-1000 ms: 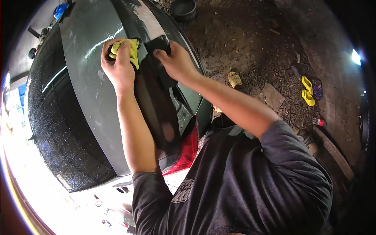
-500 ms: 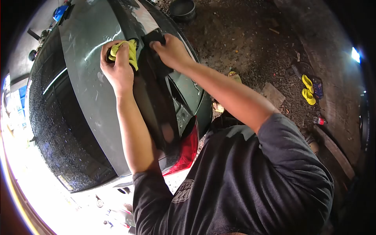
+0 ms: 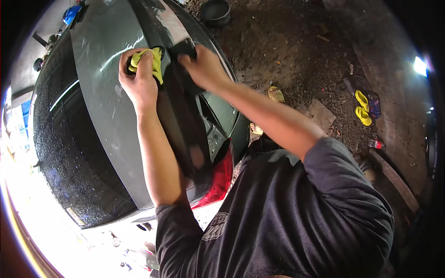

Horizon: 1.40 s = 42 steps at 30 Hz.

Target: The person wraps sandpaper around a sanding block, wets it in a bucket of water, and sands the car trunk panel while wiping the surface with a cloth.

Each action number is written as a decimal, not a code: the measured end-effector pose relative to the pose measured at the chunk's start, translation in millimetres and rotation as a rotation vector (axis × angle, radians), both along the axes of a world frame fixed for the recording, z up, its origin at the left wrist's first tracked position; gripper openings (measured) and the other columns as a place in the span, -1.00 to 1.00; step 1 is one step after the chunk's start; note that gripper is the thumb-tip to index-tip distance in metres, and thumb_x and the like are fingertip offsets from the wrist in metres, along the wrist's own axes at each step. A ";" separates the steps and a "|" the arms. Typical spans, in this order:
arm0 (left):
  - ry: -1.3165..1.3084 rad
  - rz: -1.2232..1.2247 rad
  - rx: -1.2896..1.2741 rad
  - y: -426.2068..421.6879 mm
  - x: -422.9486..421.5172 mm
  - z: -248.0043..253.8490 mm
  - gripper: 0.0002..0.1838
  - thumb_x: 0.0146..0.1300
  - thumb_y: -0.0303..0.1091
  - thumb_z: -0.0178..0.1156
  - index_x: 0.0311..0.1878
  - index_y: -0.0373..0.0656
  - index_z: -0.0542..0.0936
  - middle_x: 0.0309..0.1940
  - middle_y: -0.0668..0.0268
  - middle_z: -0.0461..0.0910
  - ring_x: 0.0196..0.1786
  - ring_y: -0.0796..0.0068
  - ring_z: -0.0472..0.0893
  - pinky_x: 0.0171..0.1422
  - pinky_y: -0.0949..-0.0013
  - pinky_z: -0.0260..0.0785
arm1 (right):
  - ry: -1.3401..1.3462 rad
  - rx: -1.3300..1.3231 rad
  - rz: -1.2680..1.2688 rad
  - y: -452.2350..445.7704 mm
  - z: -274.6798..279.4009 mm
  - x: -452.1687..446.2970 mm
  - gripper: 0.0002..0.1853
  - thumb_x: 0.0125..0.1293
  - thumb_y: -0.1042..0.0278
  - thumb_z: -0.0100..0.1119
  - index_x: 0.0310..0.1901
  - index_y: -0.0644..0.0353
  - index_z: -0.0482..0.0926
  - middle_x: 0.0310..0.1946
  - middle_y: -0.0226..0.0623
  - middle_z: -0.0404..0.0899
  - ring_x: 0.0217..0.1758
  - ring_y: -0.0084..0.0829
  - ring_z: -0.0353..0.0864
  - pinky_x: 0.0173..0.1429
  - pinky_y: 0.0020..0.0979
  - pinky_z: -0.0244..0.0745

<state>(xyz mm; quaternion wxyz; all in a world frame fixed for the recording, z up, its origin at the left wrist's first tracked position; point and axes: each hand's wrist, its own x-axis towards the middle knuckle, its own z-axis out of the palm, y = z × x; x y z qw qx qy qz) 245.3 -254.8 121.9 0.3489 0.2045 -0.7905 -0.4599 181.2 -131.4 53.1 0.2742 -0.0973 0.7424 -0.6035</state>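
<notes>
A smooth, curved, dark grey car body (image 3: 118,125) is extending beneath the left hand (image 3: 139,76) and the right hand (image 3: 204,67); gritty earth ground (image 3: 269,46) is lying beyond it, to the right hand's right. The left hand is gripping a soft, crumpled yellow cloth (image 3: 155,62) against the panel. The right hand (slightly blurred) is holding a flat black pad (image 3: 185,47) just right of the cloth. The pad's long axis is running from beyond the fingers back toward the person.
</notes>
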 end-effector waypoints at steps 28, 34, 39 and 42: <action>0.022 -0.020 0.031 -3.7 0.3 -4.5 -0.90 0.23 -0.44 0.26 -0.23 -0.25 0.64 -0.36 0.40 0.59 -0.29 0.62 0.49 -0.09 0.50 0.39 | -0.116 0.042 0.041 16.1 5.1 14.4 -0.48 0.31 0.04 0.30 -0.05 0.47 0.58 -0.14 0.28 0.68 0.03 0.17 0.69 0.07 -0.01 0.57; 0.006 -0.011 0.009 -2.4 0.7 -1.3 -0.89 0.23 -0.43 0.27 -0.21 -0.25 0.65 -0.35 0.40 0.60 -0.28 0.62 0.50 -0.08 0.50 0.40 | 0.054 0.079 0.002 -2.2 -21.6 -3.9 -0.50 0.31 0.04 0.30 -0.03 0.42 0.58 -0.12 0.30 0.67 0.05 0.23 0.67 0.10 0.01 0.56; 0.011 -0.009 0.049 -0.2 2.0 -1.9 -0.88 0.23 -0.42 0.27 -0.22 -0.25 0.65 -0.37 0.40 0.61 -0.29 0.62 0.51 -0.10 0.49 0.40 | 0.011 0.077 0.033 7.6 -20.1 9.6 -0.51 0.33 0.04 0.29 -0.10 0.43 0.55 -0.14 0.30 0.67 0.05 0.25 0.65 0.09 0.00 0.53; -0.003 -0.003 0.052 1.4 2.0 -0.5 -0.88 0.24 -0.40 0.27 -0.23 -0.25 0.65 -0.38 0.41 0.61 -0.30 0.63 0.50 -0.11 0.50 0.39 | 0.119 0.100 0.000 -19.7 -45.8 -28.1 -0.53 0.34 0.05 0.28 -0.11 0.43 0.52 -0.15 0.29 0.66 0.04 0.25 0.65 0.07 -0.01 0.52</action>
